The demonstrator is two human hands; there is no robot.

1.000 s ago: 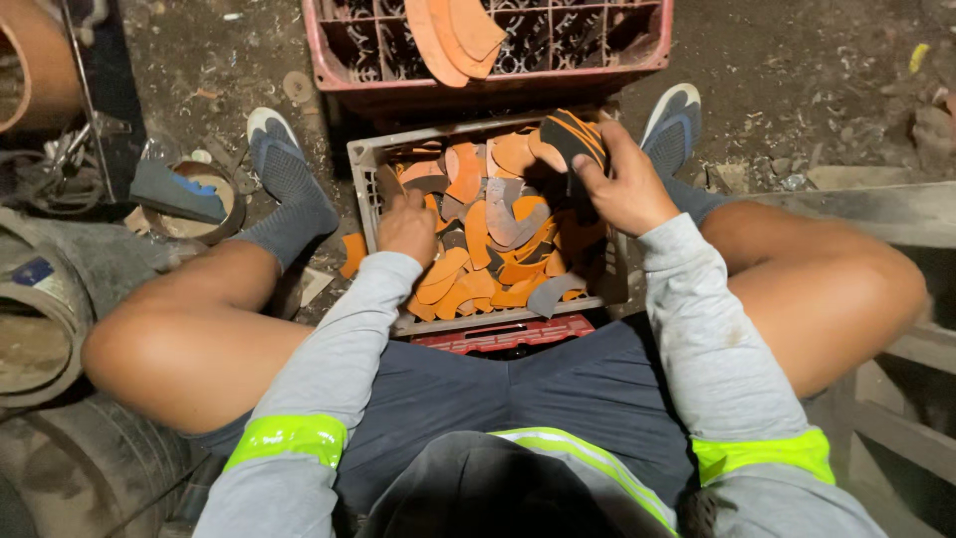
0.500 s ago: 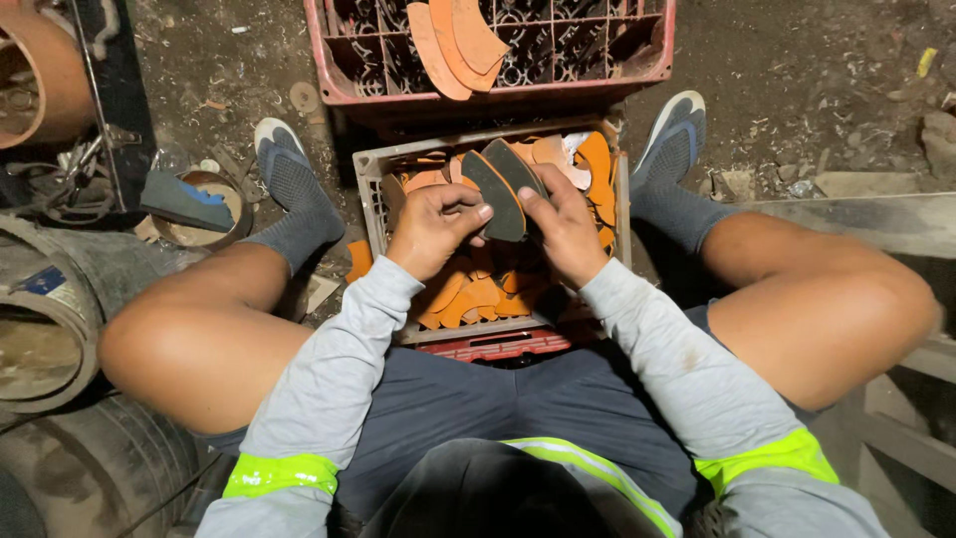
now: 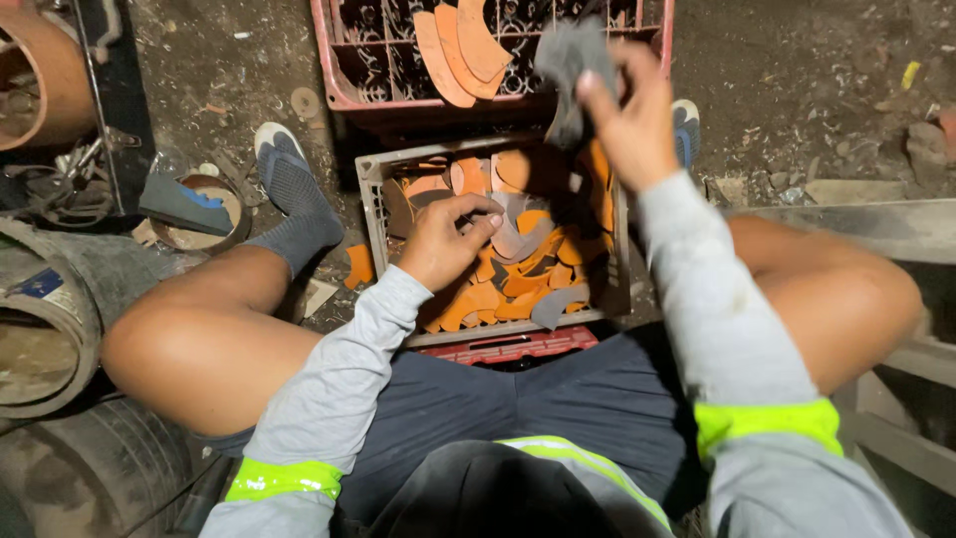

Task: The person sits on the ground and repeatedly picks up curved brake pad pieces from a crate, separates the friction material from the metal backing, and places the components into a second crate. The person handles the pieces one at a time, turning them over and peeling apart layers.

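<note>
I sit with a grey crate (image 3: 370, 189) between my knees, full of several orange and grey curved flat cut pieces (image 3: 518, 279). My left hand (image 3: 446, 242) rests low over the pile, fingers curled at a grey piece. My right hand (image 3: 629, 112) is raised over the crate's far right corner, pinching a dark grey curved piece (image 3: 573, 70) that hangs near the red crate (image 3: 329, 70) beyond. That red crate holds three orange curved pieces (image 3: 458, 45) lying across its grid.
A red crate edge (image 3: 518, 347) shows under the grey one. At left lie a rubber tyre (image 3: 60, 299), a round tin (image 3: 199, 209) with a dark wedge and a brown pot (image 3: 40, 80). Concrete slabs (image 3: 876, 214) lie at right on the dirt floor.
My right hand has lifted the grey piece up and away toward the red crate. My left hand let go of it and dropped back onto the pile.
</note>
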